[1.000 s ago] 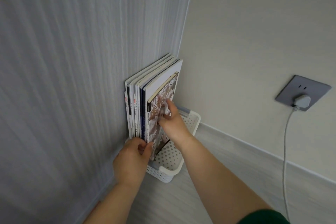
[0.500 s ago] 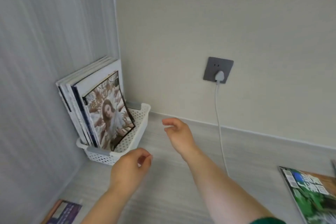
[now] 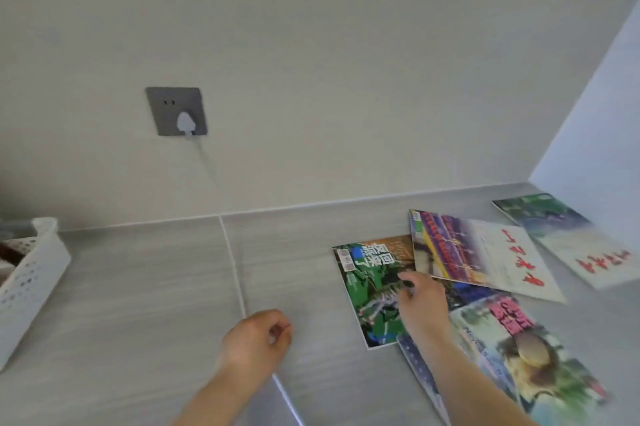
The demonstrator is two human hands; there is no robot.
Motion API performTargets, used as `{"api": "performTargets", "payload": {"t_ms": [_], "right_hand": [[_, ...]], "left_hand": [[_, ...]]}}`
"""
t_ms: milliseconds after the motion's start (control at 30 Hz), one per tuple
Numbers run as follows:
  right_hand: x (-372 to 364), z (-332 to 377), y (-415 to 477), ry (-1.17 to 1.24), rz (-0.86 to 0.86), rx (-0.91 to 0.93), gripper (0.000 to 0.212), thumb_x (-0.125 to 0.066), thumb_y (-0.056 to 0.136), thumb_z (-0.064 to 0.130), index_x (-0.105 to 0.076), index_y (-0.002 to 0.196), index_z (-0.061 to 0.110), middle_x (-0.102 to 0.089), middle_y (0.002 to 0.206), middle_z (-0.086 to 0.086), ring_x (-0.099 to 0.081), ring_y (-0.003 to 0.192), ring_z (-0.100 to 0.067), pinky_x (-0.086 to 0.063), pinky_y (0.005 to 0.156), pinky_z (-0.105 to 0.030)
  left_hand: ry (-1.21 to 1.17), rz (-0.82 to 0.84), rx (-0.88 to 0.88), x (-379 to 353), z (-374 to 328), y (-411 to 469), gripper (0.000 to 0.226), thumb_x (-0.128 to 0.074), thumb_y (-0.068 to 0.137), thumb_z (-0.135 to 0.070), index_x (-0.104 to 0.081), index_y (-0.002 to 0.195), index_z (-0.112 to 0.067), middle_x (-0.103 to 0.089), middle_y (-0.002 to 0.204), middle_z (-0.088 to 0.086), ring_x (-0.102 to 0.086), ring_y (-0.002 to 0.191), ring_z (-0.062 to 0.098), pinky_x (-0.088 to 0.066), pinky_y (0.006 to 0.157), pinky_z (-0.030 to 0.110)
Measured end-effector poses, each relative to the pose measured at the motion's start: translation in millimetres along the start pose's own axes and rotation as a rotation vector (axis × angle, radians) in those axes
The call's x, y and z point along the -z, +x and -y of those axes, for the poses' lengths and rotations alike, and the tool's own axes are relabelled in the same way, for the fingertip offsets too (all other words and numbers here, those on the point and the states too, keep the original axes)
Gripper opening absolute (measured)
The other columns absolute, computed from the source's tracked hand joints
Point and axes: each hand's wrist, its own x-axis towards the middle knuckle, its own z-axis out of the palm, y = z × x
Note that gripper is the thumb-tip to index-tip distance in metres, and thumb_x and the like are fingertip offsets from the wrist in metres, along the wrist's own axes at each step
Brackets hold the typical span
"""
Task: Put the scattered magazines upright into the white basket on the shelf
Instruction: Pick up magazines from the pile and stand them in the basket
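Leftmost, the white basket sits at the left edge of the shelf, only its perforated right end in view, with something dark showing inside it that cannot be made out. Farther right on the far wall, a grey socket plate carries a white plug, and its white cable runs down the wall and across the shelf toward the near edge. The left hand hovers just right of that cable with its fingers curled loosely inward, holding nothing. To its right lies the green magazine, flat on the shelf, its far right corner tucked under a neighbour. The right hand rests on the green cover with fingers bent and fingertips touching the page, not closed around anything. Near and right of it, a blurred magazine with pink lettering lies flat, overlapping the green one's near right corner. Beyond the right hand, a magazine with red brush characters lies flat and covers the green one's far right corner. Farthest right, another magazine with red characters lies flat by the right side wall, just beside the former.
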Motion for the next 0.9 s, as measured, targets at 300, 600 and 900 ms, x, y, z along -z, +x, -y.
{"api": "performTargets", "payload": {"t_ms": [300, 600, 900], "right_hand": [[42.9, -148.1, 15.4, -0.484, 0.117, -0.162, 0.059, -0.02, 0.092, 0.05, -0.006, 0.143, 0.026, -0.001, 0.156, -0.004, 0.0, 0.143, -0.024, 0.002, 0.116, -0.042], [36.1, -164.9, 18.9, -0.45, 0.07, -0.117, 0.062, -0.018, 0.09, 0.053, -0.005, 0.144, 0.026, 0.0, 0.156, -0.004, 0.005, 0.143, -0.024, 0.008, 0.114, -0.042], [48.2, -149.9, 18.8, -0.524, 0.032, -0.143, 0.065, -0.018, 0.083, 0.054, -0.065, 0.111, 0.019, -0.064, 0.12, -0.008, -0.061, 0.11, -0.026, -0.038, 0.102, -0.044]], "left_hand": [[0.17, 0.171, -0.119, -90.2, -71.4, 41.3, 0.017, -0.05, 0.088, -0.028, -0.063, 0.097, -0.023, -0.063, 0.108, -0.006, -0.057, 0.1, 0.013, -0.038, 0.074, 0.019], [0.464, 0.338, -0.542, -181.1, -151.0, 113.8, 0.041, -0.042, 0.091, -0.026, -0.035, 0.131, -0.019, -0.033, 0.143, 0.001, -0.04, 0.125, 0.017, -0.035, 0.103, 0.032], [0.797, 0.455, -0.559, -233.6, -174.6, 169.8, 0.056, -0.031, 0.092, -0.043, -0.02, 0.137, -0.013, -0.022, 0.15, 0.011, -0.021, 0.138, 0.027, -0.028, 0.109, 0.041]]}}
